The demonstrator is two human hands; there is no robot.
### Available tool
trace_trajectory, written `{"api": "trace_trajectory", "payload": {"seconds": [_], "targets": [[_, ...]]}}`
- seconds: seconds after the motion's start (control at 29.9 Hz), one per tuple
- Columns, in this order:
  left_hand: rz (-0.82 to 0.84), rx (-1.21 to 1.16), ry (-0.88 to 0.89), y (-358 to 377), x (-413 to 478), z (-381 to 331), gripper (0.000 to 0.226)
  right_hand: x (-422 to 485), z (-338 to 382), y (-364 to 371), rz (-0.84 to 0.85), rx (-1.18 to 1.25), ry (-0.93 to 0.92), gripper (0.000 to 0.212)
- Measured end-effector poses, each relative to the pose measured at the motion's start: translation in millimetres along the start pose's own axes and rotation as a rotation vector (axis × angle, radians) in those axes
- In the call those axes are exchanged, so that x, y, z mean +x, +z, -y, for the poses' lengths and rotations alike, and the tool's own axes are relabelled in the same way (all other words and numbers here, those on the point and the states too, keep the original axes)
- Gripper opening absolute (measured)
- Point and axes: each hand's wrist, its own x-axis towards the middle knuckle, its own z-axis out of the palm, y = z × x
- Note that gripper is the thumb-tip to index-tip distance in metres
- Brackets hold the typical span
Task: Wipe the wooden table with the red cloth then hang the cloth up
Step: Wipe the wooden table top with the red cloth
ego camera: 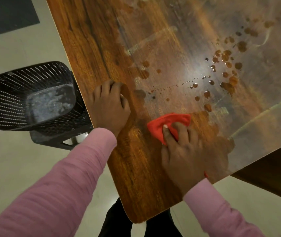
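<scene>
The wooden table runs from the near corner up to the right, shiny and wet in places. Brown liquid drops lie scattered across its right half. A red cloth is bunched on the tabletop near the front. My right hand presses down on the cloth, fingers curled over its near part, hiding some of it. My left hand rests flat on the table by the left edge, holding nothing, fingers slightly spread. Both arms wear pink sleeves.
A black perforated plastic basket stands on a dark stool left of the table edge. The floor is pale. A dark mat lies at the top left. My dark trouser legs show below the near table corner.
</scene>
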Motion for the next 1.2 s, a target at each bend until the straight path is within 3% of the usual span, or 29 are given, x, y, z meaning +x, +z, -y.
{"api": "trace_trajectory", "payload": {"seconds": [0.2, 0.33, 0.5, 0.57, 0.67, 0.77, 0.84, 0.97, 1.07, 1.2], "targets": [[-0.028, 0.079, -0.019, 8.2, 28.2, 8.9, 0.036, 56.7, -35.3, -5.0, -0.057, 0.097, 0.216, 0.044], [-0.035, 0.109, -0.036, 12.7, 27.2, 7.9, 0.04, 56.8, 11.4, 2.7, -0.132, 0.134, 0.087, 0.042], [-0.023, 0.105, -0.044, 10.4, 26.3, 6.5, 0.043, 42.1, 27.1, 9.1, -0.066, 0.201, -0.149, 0.046], [-0.023, 0.109, -0.039, 11.3, 25.1, 7.1, 0.043, 56.3, 0.2, 6.7, -0.097, 0.192, -0.101, 0.046], [-0.029, 0.116, -0.036, 12.0, 25.8, 7.4, 0.043, 91.0, -43.2, -0.6, -0.13, 0.185, 0.119, 0.039], [-0.031, 0.117, -0.045, 13.1, 26.5, 7.8, 0.043, 111.4, -47.3, -4.2, -0.169, 0.219, 0.213, 0.034], [-0.025, 0.114, -0.051, 13.2, 26.5, 7.0, 0.044, 110.1, -25.5, -3.2, -0.149, 0.211, 0.19, 0.036], [-0.013, 0.109, -0.051, 11.0, 27.4, 6.7, 0.044, 86.8, 40.3, 4.1, -0.117, 0.244, -0.066, 0.047], [0.0, 0.065, -0.037, 7.6, 26.0, 6.9, 0.046, 80.7, 43.0, 6.1, -0.092, 0.252, -0.181, 0.048], [0.003, 0.058, -0.042, 5.1, 25.4, 5.1, 0.047, 120.7, -12.3, 2.9, -0.166, 0.193, 0.013, 0.043]]}}
